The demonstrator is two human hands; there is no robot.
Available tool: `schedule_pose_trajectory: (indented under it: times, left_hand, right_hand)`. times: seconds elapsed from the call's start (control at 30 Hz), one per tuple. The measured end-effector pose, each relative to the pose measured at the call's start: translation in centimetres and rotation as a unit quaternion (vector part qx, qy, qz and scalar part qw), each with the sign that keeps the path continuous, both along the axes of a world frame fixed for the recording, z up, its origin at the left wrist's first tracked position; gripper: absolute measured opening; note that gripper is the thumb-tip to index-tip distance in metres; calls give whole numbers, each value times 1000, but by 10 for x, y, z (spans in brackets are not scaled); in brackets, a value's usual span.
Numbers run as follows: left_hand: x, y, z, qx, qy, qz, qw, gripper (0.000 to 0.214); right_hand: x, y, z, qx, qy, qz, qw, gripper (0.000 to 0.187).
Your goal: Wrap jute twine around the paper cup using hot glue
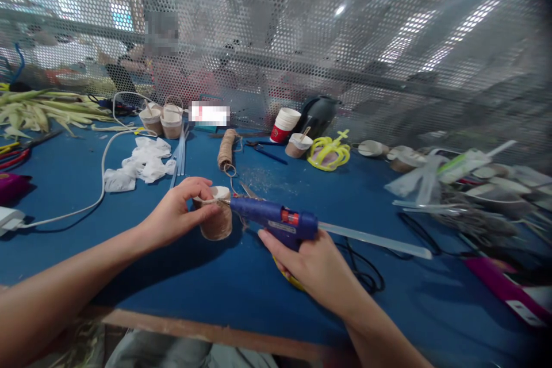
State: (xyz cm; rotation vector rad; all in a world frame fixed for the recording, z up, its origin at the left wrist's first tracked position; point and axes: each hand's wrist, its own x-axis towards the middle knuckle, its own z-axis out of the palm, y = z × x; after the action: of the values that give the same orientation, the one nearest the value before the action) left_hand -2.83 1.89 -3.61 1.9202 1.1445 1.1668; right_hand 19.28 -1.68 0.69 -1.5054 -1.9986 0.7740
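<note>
My left hand is closed on the rim of a small brown-wrapped paper cup, which is tilted a little above or on the blue table. Wrapped in my right hand is a blue hot glue gun, with a long clear glue stick poking out of its back. The gun's nozzle points left and meets the cup's rim beside my left fingertips. Partly hidden behind the gun lies a pair of scissors. A roll of jute twine lies beyond the cup, a loose strand trailing toward it.
White crumpled tissues and clear glue sticks lie left of the twine. Toward the back stand wrapped cups, stacked paper cups and a yellow crown-shaped piece. A white cable crosses the left; bags and bowls crowd the right.
</note>
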Motion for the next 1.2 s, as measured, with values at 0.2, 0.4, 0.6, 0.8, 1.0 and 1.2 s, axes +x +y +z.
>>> schedule_pose_trajectory:
  times: [0.2, 0.4, 0.6, 0.8, 1.0, 1.2]
  left_hand:
    - [0, -1, 1, -2, 5, 0, 1000, 14]
    - [0, -1, 2, -13, 9, -1, 1000, 13]
    - [0, -2, 3, -21, 11, 3, 1000, 14]
    - [-1, -2, 4, -30, 20, -7, 999, 14]
    - [0, -2, 5, -34, 10, -2, 999, 13]
    - [0, -2, 4, -36, 10, -3, 999, 16]
  right_hand:
    - [4, 2, 0, 54, -35, 32, 997, 17]
    - [3, 2, 4, 123, -91, 46, 987, 19]
    - [3, 2, 2, 86, -71, 14, 994, 20]
    - [3, 2, 1, 83, -63, 31, 994, 14]
    - [3, 2, -2, 35, -50, 0, 998, 18]
    - [1, -1, 1, 40, -35, 11, 999, 17]
